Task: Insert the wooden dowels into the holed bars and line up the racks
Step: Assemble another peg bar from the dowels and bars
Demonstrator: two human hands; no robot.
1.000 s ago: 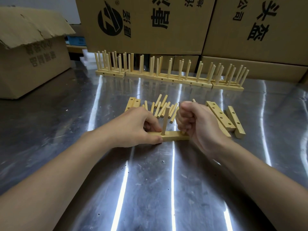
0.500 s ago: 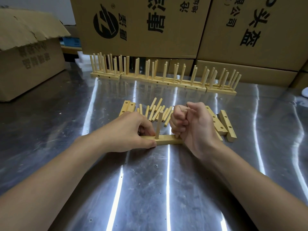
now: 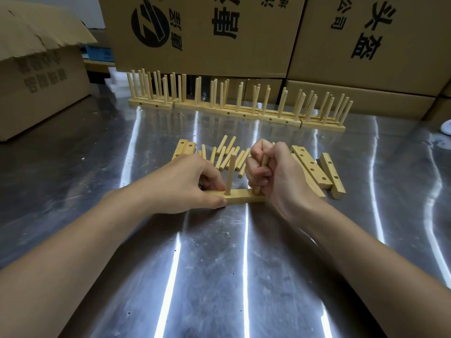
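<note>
Shiny steel table (image 3: 219, 276), light streaks; printed cardboard boxes (image 3: 207, 32) stacked behind, left.

The steel bench (image 3: 210, 276) bore a row of racks (image 3: 238, 112); before that row lay loose dowels (image 3: 228, 152) and holed bars (image 3: 311, 164).

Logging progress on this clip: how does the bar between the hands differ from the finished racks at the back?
The bar shows one standing dowel, plus a second dowel gripped by the right hand at its right end; the finished racks each bristle with dowels. The left hand holds the bar; the finished racks stand untouched in a row. Both are pale wood, flat on the metal table.
</note>
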